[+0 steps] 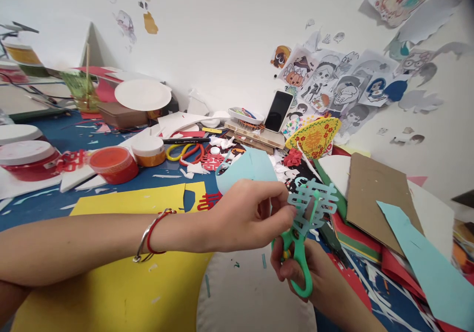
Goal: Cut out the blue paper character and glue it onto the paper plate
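Observation:
My left hand (244, 218), with a silver bangle and a red cord at the wrist, pinches the left edge of a light blue paper cut-out (326, 204) with an openwork pattern. Green-handled scissors (305, 270) are in my right hand (314, 265), its fingers around the handles just below the cut-out. The scissors' blades lie across the cut-out and point up; whether they are cutting the paper I cannot tell. Below both hands lies a white round board (252, 292) with thin blue paper strips on it. A piece of light blue paper (255, 166) rests behind my left hand.
Yellow sheets (148, 282) lie under my left forearm. Paint jars (113, 165) and yellow-and-red-handled scissors (185, 154) stand or lie at the left back. A phone (278, 111) leans against the wall. Cardboard (381, 194) and coloured paper are stacked at right, among scraps.

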The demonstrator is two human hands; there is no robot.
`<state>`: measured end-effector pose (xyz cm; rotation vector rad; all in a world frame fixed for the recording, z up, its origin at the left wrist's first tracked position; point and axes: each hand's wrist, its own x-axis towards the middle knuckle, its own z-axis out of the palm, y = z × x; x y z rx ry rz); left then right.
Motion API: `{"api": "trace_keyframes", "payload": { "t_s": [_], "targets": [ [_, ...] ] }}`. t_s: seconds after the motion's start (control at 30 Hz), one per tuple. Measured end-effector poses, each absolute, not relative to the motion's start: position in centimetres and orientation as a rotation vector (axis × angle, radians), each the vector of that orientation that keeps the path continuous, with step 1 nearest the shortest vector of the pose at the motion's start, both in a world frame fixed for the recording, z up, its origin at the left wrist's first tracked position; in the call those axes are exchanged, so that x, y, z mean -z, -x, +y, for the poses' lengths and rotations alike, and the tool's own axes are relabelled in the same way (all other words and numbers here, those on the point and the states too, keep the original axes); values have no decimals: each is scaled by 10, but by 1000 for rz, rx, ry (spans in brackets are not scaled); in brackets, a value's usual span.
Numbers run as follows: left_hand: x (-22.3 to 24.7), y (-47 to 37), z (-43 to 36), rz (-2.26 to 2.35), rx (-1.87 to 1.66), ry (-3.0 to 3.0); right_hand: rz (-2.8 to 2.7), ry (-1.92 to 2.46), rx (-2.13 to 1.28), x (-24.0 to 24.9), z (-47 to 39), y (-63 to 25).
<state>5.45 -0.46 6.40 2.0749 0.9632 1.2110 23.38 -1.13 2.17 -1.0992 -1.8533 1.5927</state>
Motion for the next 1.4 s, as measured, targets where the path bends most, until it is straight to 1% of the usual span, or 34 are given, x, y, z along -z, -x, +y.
{"api": "trace_keyframes", "payload": {
  "t_s": [0.27,0.53,0.63,0.77,0.97,1.2,1.4],
  "targets": [
    [-66,-54,-3,984,-1190,-2069,-1837,1135,-1606,-22,-10,-233],
    [-65,-54,-5,907,-987,-1993,-1899,1117,-1540,-25,-11,-234],
    [-64,-54,-5,841,-1026,-2012,-1898,1137,-1539,-25,-12,-234],
    [-65,-53,-5,872,-1076,-2007,-1880,1125,-1559,-24,-12,-235],
    [-64,-54,-4,858,-1077,-1985,-1916,1092,-1497,-24,-12,-236],
    [-62,-55,-3,882,-1065,-1986,-1929,1092,-1531,-23,-12,-236],
    [-60,-54,-4,838,-1060,-1963,-1932,1078,-1473,-24,-11,-236]
  ]
}}
